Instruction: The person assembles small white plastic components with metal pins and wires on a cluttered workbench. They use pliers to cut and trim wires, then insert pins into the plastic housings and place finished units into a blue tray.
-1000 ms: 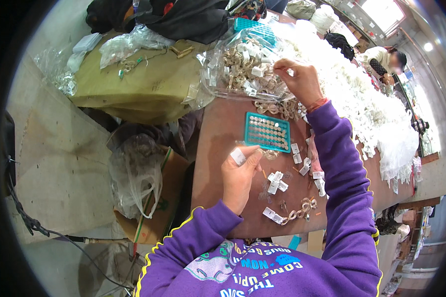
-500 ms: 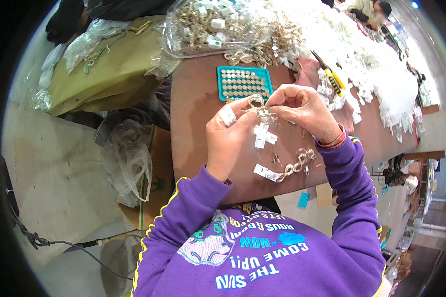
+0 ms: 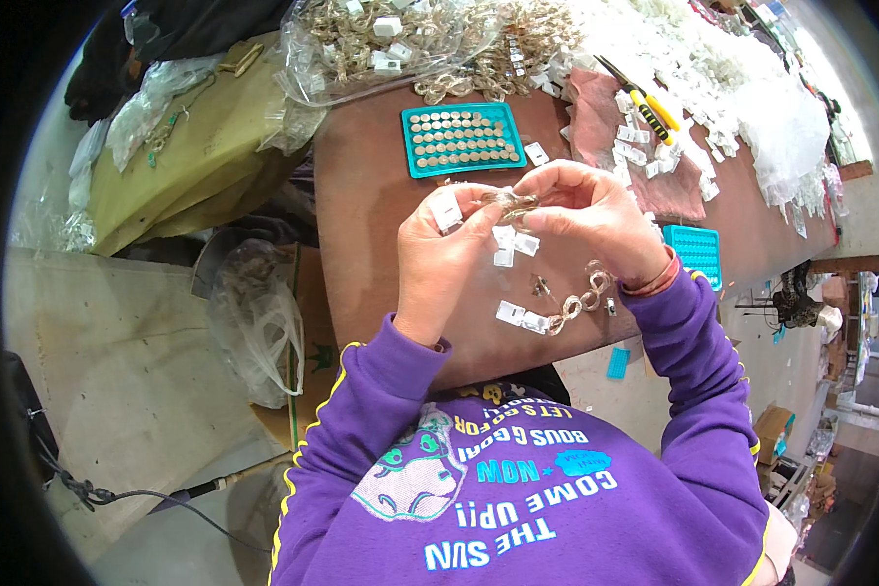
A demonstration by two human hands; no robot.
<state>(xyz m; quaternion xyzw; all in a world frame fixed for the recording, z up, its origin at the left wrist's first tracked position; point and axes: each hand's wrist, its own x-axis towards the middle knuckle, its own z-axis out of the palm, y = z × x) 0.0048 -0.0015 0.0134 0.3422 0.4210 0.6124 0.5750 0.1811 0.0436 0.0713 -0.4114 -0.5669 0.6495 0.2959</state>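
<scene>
Above the brown table, both my hands are closed on one coil of thin, pale copper-coloured wire point(image 3: 510, 205), which looks like a fairy-light string. My left hand point(image 3: 445, 234) pinches its left end between thumb and fingers, and a small white plastic box point(image 3: 446, 211) lies against those fingers. My right hand point(image 3: 596, 217) grips the other end with thumb and forefinger. Just below the coil are more small white boxes point(image 3: 505, 245), partly behind the fingers. Nearer me on the table lies a twisted chain of wire loops point(image 3: 576, 301) with white boxes point(image 3: 522, 316) at its left end.
A teal tray point(image 3: 466, 170) of round coin cells stands beyond my hands; a second teal tray point(image 3: 691, 256) sits by my right sleeve. Yellow-black pliers point(image 3: 654, 115) rest on a reddish cloth point(image 3: 596, 107). Piled wire coils point(image 3: 361, 49) and white boxes fill the far side.
The coil, earlier showing an upright open loop, is now drawn flatter between my fingers. My right hand has turned and closed in on it. The whole view has shifted slightly, uncovering the second teal tray.
</scene>
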